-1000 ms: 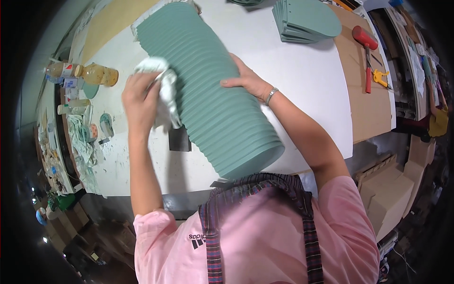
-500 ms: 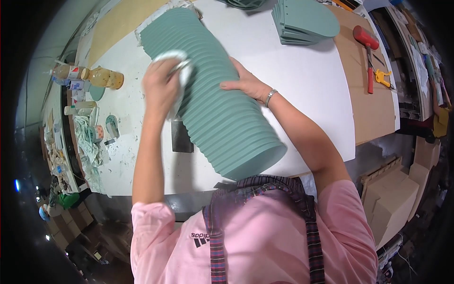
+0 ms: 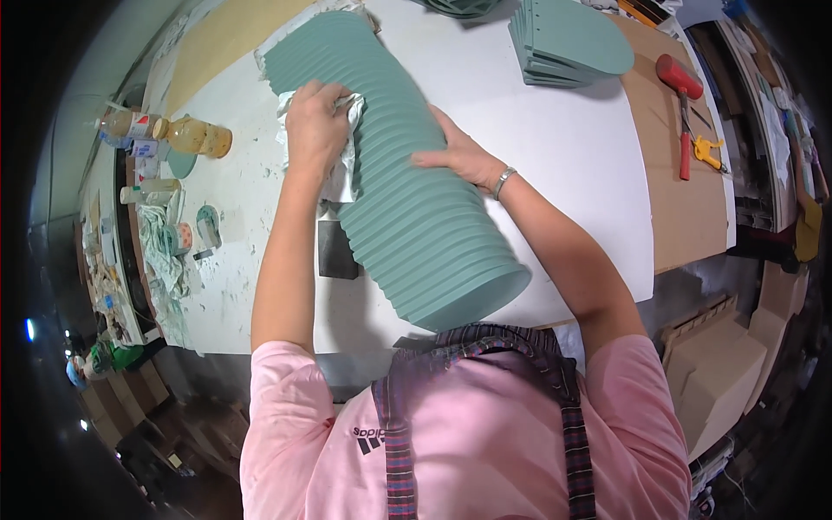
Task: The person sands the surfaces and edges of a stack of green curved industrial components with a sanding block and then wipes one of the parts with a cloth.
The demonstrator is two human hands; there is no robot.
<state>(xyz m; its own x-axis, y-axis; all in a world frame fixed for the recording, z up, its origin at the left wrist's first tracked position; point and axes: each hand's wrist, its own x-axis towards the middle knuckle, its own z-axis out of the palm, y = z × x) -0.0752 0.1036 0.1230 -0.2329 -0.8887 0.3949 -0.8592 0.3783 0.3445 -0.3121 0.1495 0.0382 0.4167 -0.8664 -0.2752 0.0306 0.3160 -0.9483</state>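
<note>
A long row of overlapping green sheet pieces point(image 3: 416, 191) with rounded ends lies fanned out, slanting across the table. My left hand point(image 3: 316, 130) is closed on a crumpled white cloth point(image 3: 345, 165) at the row's left edge. The cloth hangs down beside the pieces. Against the right edge rests my right hand point(image 3: 465, 158), its thumb stretched over the top of the pieces and its fingers spread along the side. It holds no tool. Just below the cloth stands a dark block point(image 3: 336, 250), close to the row's left side.
More green pieces point(image 3: 581, 39) are stacked at the far right. A red-headed mallet point(image 3: 680, 78) and yellow-handled pliers point(image 3: 706, 152) lie on brown board point(image 3: 672, 199). At left are a bottle of yellowish liquid point(image 3: 199, 139), a tape roll point(image 3: 206, 227) and a stained rag point(image 3: 160, 243).
My left hand and the cloth have moved slightly up and right along the row's left edge. The cloth now shows less blurred. My right hand keeps its place on the pieces.
</note>
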